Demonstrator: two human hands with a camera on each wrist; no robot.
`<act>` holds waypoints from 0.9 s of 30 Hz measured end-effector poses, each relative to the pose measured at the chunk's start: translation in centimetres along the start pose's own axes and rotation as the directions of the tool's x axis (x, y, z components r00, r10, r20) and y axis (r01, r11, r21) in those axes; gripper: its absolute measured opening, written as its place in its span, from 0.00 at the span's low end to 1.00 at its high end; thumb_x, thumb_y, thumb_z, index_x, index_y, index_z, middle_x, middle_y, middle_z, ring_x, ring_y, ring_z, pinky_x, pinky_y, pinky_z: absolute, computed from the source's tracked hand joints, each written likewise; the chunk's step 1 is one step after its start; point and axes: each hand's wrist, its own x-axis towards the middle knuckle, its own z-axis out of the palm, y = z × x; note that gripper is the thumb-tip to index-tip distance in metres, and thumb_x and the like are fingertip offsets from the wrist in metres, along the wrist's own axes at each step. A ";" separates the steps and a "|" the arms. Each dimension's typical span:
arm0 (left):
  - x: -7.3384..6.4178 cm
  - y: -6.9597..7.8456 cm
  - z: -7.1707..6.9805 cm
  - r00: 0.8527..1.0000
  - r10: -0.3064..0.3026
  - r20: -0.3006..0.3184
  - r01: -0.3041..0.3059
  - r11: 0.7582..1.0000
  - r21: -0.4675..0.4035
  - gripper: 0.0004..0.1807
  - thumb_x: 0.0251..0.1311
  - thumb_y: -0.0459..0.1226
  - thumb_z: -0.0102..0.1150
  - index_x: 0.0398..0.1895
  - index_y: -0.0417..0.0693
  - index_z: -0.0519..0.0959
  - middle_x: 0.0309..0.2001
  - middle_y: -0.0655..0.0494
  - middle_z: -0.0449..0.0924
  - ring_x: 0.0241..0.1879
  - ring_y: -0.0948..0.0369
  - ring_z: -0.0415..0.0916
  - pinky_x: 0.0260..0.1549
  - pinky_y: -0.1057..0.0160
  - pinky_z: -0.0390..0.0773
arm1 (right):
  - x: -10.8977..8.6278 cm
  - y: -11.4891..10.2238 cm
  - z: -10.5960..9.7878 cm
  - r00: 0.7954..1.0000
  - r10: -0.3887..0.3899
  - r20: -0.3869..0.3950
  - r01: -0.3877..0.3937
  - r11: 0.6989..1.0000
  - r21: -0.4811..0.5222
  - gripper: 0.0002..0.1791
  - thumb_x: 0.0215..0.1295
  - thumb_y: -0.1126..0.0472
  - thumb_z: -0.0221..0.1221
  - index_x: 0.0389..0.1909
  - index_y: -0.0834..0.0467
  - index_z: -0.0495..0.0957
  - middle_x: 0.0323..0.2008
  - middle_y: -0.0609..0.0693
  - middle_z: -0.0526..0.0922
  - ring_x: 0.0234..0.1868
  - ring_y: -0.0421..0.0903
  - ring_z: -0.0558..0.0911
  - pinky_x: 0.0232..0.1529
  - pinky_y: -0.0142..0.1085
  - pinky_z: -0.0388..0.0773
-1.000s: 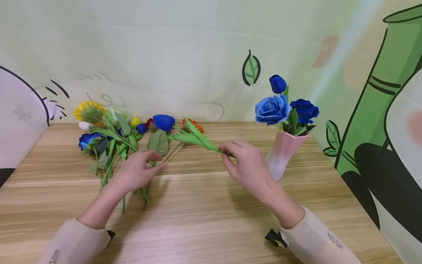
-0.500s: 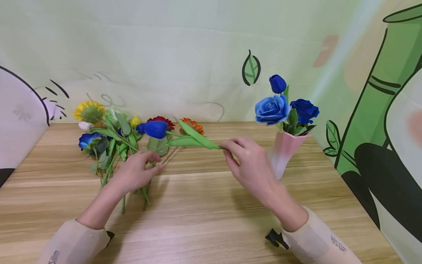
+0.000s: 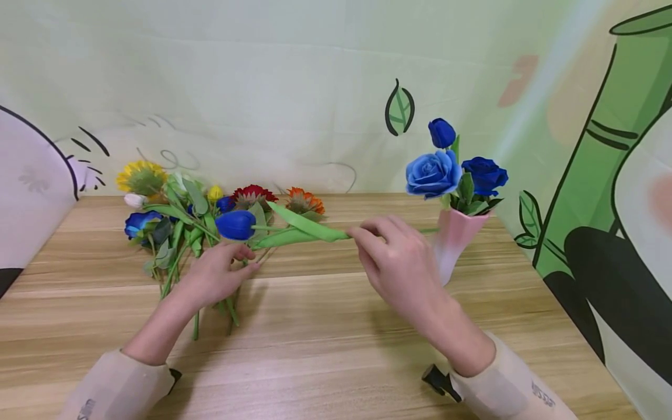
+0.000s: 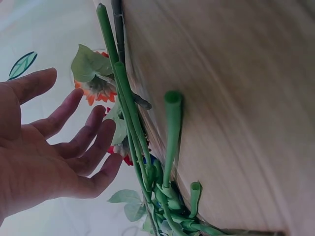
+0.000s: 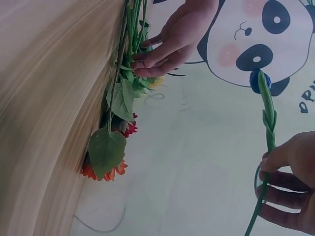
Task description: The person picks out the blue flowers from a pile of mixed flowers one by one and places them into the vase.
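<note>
- Presently, the right hand [image 3: 401, 259] pinches the blue tulip [image 3: 320, 232] by its stem, raised off the table [image 3: 315, 350] and roughly level, its bloom pointing left.
- The left hand [image 3: 217, 273] has its fingers apart, near the flower pile [image 3: 194, 198]; whether it touches any stem cannot be told.
- Wood surface stretches between the two forearms toward the viewer.
- Along the far edge, the red flower [image 3: 254, 196] and orange flower [image 3: 305, 201] lie just beside the backdrop [image 3: 315, 105].
- The pink-and-white vase [image 3: 458, 236], bearing three blue blooms [image 3: 433, 174], stands near the slanting right edge, just beside the right hand.
- Both the left sleeve [image 3: 112, 385] and right sleeve [image 3: 504, 379] carry small dark print, too blurred to read.
- In the right wrist view, dark backdrop lettering [image 5: 306, 101] is cut off at the border.
</note>
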 end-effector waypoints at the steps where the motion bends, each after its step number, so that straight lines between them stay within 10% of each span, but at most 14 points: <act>1: 0.0 -0.1 0.1 1.000 0.011 -0.007 -0.011 1.000 -0.003 0.17 0.73 0.43 0.61 0.53 0.39 0.81 0.53 0.36 0.81 0.53 0.39 0.77 0.47 0.38 0.76 | 0.0 -0.1 -0.1 1.000 -0.007 0.001 0.007 1.000 -0.009 0.11 0.61 0.75 0.66 0.42 0.62 0.88 0.37 0.57 0.85 0.37 0.55 0.82 0.35 0.46 0.83; 27: 0.0 -0.3 0.2 1.000 0.000 0.011 0.000 1.000 -0.007 0.17 0.73 0.43 0.60 0.55 0.39 0.82 0.54 0.36 0.81 0.54 0.38 0.77 0.47 0.38 0.76 | 0.6 -0.1 -1.9 0.994 -0.085 -0.075 0.074 0.988 -0.136 0.12 0.63 0.76 0.59 0.41 0.62 0.88 0.36 0.59 0.85 0.38 0.58 0.83 0.37 0.49 0.83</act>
